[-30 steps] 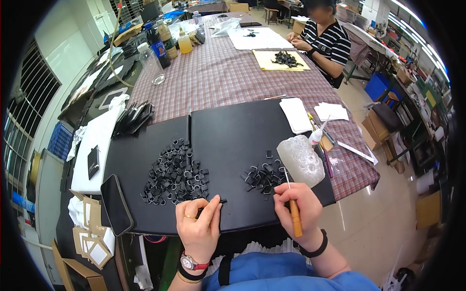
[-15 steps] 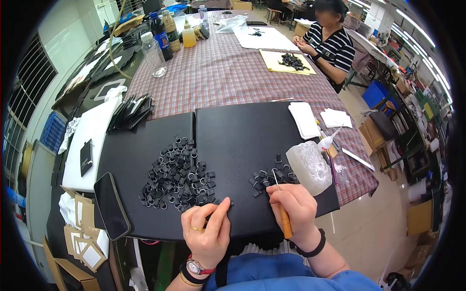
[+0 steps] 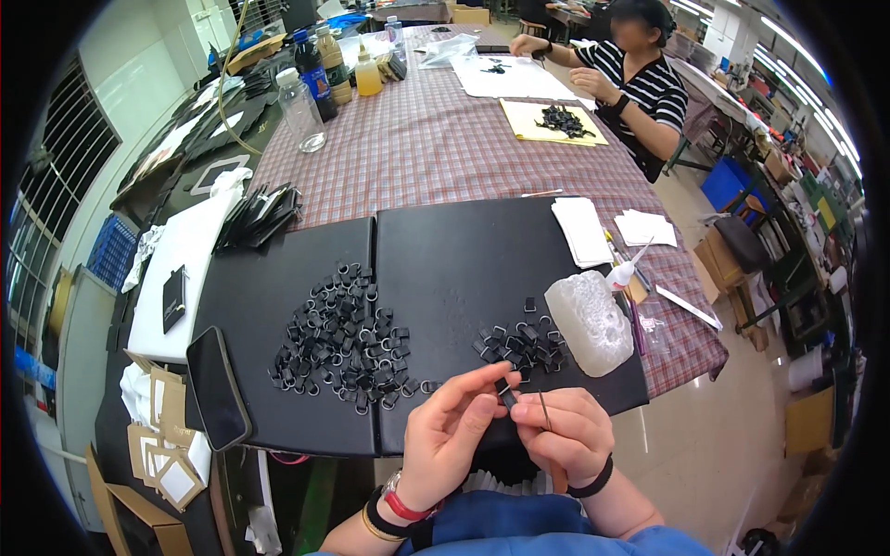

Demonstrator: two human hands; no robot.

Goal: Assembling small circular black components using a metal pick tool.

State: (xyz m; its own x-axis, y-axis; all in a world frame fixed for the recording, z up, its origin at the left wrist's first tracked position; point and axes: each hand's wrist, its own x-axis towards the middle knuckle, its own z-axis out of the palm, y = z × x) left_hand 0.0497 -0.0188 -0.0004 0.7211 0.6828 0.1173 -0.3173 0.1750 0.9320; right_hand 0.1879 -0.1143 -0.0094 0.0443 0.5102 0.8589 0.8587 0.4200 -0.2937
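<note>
Both hands meet in front of me, just above the near edge of the black work mat [image 3: 445,241]. Between the fingertips of my left hand [image 3: 447,431] sits a small black tab [image 3: 505,393], tilted. My right hand [image 3: 567,434] pinches its lower end while keeping an awl [image 3: 545,410] in the grip; its thin shaft points up and its wooden handle is mostly covered by the fingers. Left of the hands spreads a large pile of black tabs with metal D-rings [image 3: 341,334]. Beyond my right hand lies a smaller heap of black tabs [image 3: 519,345].
A rough whitish block [image 3: 593,322] stands at the right, beside a small white glue bottle [image 3: 629,269] and white cards [image 3: 580,232]. A phone [image 3: 219,389] lies at the left edge. Across the checked tablecloth [image 3: 408,148] sits a co-worker [image 3: 640,93] near a yellow sheet [image 3: 528,120].
My hands have come together, and a black tab is now held between them. The awl has drawn back from the right heap. The co-worker's hands have moved apart.
</note>
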